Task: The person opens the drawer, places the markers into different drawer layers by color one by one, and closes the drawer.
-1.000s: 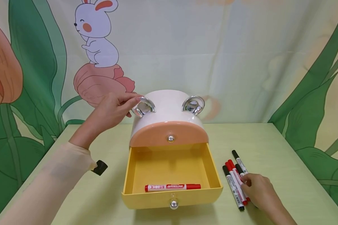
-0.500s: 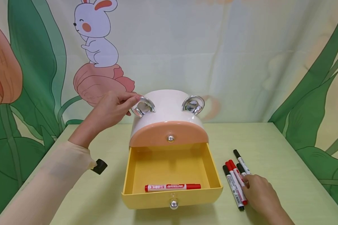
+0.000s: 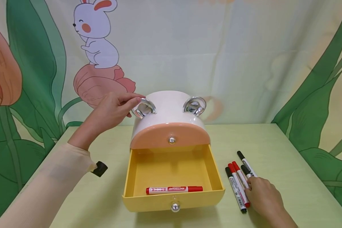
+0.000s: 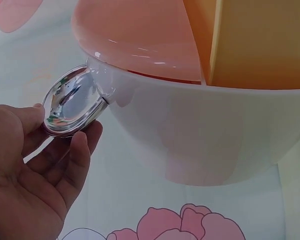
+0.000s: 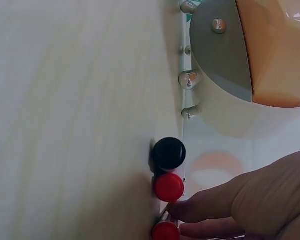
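Observation:
A white storage box (image 3: 171,106) with two silver ears and an open yellow drawer (image 3: 174,201) stands in the middle of the table. My left hand (image 3: 111,110) holds its left silver ear (image 4: 72,102), thumb on the edge and fingers curled behind. A red whiteboard marker (image 3: 174,189) lies in the drawer behind the front wall. To the right, my right hand (image 3: 264,195) pinches a red marker (image 3: 239,172) within a group of markers. Beside it lie another red marker (image 3: 236,180) and a black marker (image 3: 234,186); two more black-capped markers (image 3: 246,163) are partly under the hand.
An orange upper drawer (image 3: 171,134) with a round silver knob is closed above the yellow one. The pale green table (image 3: 296,152) ends at a printed curtain (image 3: 245,63). A black strap piece (image 3: 99,169) sticks out from the left sleeve.
The pinched red marker and the black-capped markers beside it have shifted slightly right, apart from the other red marker. My right hand moved a little with them. My left hand stays on the ear.

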{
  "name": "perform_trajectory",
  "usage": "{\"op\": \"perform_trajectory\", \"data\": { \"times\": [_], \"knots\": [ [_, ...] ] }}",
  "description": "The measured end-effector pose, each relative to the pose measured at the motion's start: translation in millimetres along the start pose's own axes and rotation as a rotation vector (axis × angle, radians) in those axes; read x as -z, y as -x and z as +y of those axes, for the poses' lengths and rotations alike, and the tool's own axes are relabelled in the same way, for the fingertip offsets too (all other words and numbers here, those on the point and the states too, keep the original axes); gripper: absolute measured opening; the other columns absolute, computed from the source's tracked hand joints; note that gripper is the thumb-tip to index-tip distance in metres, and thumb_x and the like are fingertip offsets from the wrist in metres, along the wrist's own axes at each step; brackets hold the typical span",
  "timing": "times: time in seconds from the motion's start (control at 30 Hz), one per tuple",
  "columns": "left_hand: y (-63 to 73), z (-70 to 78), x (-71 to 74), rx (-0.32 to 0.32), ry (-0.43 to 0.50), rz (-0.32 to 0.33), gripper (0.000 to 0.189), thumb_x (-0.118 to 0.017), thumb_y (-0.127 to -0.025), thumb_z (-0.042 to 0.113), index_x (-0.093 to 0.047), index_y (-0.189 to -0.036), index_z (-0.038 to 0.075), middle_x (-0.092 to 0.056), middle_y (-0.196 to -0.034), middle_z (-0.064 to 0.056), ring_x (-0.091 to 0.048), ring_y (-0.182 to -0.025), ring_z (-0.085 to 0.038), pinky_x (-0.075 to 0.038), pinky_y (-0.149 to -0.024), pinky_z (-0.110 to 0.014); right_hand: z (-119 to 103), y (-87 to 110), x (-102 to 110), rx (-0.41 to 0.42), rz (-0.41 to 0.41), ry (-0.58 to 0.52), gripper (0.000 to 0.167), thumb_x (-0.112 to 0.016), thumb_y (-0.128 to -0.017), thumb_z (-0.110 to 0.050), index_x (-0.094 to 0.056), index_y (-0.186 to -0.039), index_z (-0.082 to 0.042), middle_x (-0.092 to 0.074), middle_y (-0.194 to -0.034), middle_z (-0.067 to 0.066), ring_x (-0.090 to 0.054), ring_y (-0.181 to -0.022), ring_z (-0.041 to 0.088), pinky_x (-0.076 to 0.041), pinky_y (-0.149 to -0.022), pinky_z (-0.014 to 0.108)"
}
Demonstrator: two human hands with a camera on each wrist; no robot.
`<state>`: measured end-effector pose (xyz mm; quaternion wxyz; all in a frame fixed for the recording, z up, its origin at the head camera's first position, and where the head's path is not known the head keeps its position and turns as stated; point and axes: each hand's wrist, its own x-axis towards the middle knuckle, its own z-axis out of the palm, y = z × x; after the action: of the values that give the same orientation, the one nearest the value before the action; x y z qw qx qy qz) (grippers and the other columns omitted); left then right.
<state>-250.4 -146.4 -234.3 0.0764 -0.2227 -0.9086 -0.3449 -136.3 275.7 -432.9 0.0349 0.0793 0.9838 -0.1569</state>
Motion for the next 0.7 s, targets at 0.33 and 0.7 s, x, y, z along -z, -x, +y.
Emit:
{"op": "perform_trajectory", "data": {
  "times": [0.33, 0.7],
  "knots": [
    [-2.1, -1.0, 1.0, 0.019, -0.039, -0.006, 0.035, -0.059, -0.107, 0.032, -0.071, -0.134, 0.015, -0.072, -0.095, -0.006, -0.063, -0.084, -0.025, -0.054, -0.064, -0.034, -3.4, -1.1, -3.6, -0.025, -0.015, 0.031, 0.019, -0.074, -0.095, -0.011, -0.071, -0.099, 0.008, -0.056, -0.072, 0.008, -0.052, -0.06, 0.02, -0.042, -0.053, 0.031],
    [-3.3, 3.2, 10.3, 0.054, -0.017, -0.092, 0.041, -0.058, -0.107, 0.041, -0.069, -0.138, 0.017, -0.074, -0.102, -0.006, -0.065, -0.09, -0.025, -0.053, -0.067, -0.033, -3.1, 2.2, 0.2, 0.021, 0.002, 0.032, 0.013, -0.068, -0.093, -0.002, -0.067, -0.09, 0.011, -0.053, -0.073, 0.009, -0.05, -0.062, 0.022, -0.045, -0.057, 0.034]
  ]
}}
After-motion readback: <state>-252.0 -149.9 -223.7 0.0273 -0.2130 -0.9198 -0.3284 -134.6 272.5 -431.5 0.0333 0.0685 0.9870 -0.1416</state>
